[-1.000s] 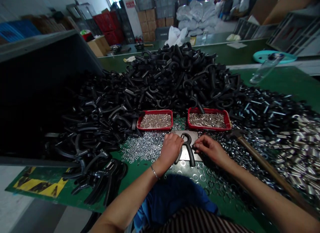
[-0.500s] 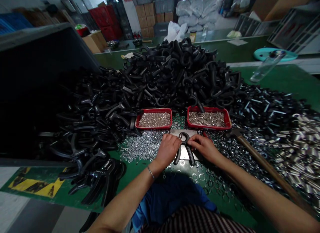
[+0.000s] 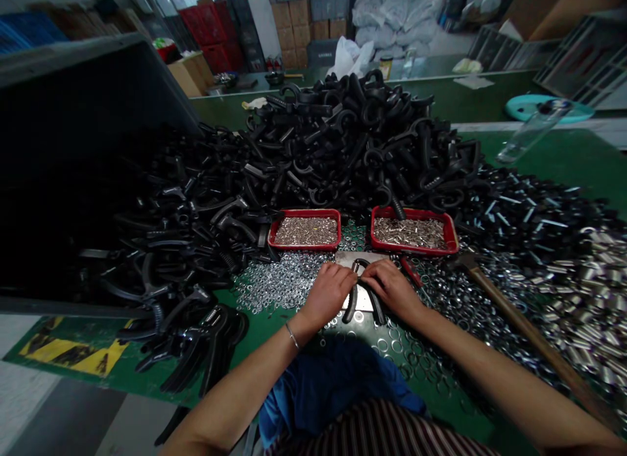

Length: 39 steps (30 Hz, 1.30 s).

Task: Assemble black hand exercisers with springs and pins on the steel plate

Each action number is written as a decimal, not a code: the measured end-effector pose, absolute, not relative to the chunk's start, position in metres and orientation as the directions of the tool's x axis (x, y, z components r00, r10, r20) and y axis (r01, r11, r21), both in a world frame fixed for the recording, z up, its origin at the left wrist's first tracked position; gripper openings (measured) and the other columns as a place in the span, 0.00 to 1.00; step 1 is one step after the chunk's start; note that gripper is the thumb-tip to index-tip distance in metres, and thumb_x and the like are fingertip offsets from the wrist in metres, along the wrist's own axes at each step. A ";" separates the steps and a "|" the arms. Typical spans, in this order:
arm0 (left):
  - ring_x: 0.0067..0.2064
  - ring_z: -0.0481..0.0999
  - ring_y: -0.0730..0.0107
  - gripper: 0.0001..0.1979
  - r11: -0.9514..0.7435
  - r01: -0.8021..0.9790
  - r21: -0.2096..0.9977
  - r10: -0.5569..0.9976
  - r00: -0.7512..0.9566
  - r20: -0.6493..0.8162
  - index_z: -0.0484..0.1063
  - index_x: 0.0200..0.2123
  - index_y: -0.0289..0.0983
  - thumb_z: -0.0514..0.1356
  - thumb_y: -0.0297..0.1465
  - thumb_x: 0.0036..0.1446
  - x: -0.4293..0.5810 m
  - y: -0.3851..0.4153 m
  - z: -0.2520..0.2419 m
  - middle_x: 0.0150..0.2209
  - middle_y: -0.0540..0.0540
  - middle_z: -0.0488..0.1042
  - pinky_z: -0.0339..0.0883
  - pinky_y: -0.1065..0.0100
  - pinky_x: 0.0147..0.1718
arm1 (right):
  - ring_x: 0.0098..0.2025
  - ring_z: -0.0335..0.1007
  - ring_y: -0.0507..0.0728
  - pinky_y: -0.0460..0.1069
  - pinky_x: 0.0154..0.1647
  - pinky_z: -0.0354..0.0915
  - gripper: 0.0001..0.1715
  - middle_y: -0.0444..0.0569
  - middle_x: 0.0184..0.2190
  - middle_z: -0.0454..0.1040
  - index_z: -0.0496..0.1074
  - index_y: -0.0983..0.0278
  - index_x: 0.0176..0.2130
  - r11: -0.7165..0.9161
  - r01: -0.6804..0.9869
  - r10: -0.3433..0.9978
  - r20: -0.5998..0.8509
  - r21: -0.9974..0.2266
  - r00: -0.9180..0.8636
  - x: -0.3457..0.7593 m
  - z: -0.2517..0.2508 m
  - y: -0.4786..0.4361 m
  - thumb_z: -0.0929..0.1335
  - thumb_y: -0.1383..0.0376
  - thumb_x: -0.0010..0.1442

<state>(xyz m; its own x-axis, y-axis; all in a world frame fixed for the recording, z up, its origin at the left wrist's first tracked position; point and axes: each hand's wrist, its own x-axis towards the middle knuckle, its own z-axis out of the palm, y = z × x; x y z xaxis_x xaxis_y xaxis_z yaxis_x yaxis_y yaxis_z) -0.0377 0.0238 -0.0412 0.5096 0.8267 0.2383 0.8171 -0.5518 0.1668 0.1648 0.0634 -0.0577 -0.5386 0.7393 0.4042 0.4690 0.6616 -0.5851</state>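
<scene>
A black clamp with two curved legs and a rounded top lies on a small metal plate in front of me. My left hand grips it from the left side, with the fingertips at its joint. From the right, my right hand has its fingers closed at the same joint, covering part of the top. Whether a small piece is between those fingertips is hidden. Behind the hands stand two red trays, the left tray with tiny metal bits and the right tray with small pins.
A big heap of black clamp parts fills the back and left, beside a tipped grey crate. Metal washers lie around the plate. To the right are a hammer, metal sleeves and a clear bottle.
My right hand has moved left and in over the clamp's joint, covering more of its top. The left hand keeps its grip. The view has shifted slightly.
</scene>
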 end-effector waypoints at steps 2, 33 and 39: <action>0.49 0.69 0.62 0.13 -0.489 0.827 0.279 0.868 0.428 0.252 0.71 0.51 0.39 0.51 0.32 0.69 -0.039 0.020 -0.043 0.47 0.44 0.75 0.58 0.59 0.51 | 0.42 0.68 0.60 0.57 0.47 0.66 0.05 0.52 0.36 0.74 0.70 0.63 0.39 0.689 0.473 0.716 0.413 -0.549 -0.563 0.164 -0.057 0.063 0.66 0.63 0.68; 0.57 0.69 0.59 0.08 -0.422 0.868 0.260 0.891 0.346 0.293 0.71 0.45 0.34 0.54 0.26 0.66 -0.023 -0.002 -0.053 0.54 0.40 0.73 0.60 0.57 0.58 | 0.43 0.67 0.62 0.56 0.41 0.70 0.15 0.57 0.39 0.75 0.74 0.66 0.42 0.827 0.501 0.561 0.334 -0.255 -0.757 0.182 -0.051 0.064 0.60 0.65 0.71; 0.60 0.68 0.60 0.09 -0.420 0.847 0.328 0.899 0.340 0.275 0.70 0.46 0.34 0.52 0.27 0.67 -0.023 0.007 -0.056 0.56 0.40 0.72 0.60 0.57 0.59 | 0.45 0.68 0.62 0.56 0.43 0.72 0.14 0.57 0.42 0.75 0.73 0.66 0.48 0.853 0.489 0.522 0.301 -0.185 -0.798 0.191 -0.048 0.060 0.61 0.67 0.70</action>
<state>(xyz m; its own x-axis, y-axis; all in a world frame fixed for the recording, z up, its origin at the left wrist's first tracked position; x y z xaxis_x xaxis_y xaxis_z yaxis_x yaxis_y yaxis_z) -0.0225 0.0067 -0.0557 0.3396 0.8995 0.2749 0.8465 -0.4197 0.3275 0.1914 0.0597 -0.0483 -0.7978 0.5223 0.3011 0.4886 0.8527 -0.1846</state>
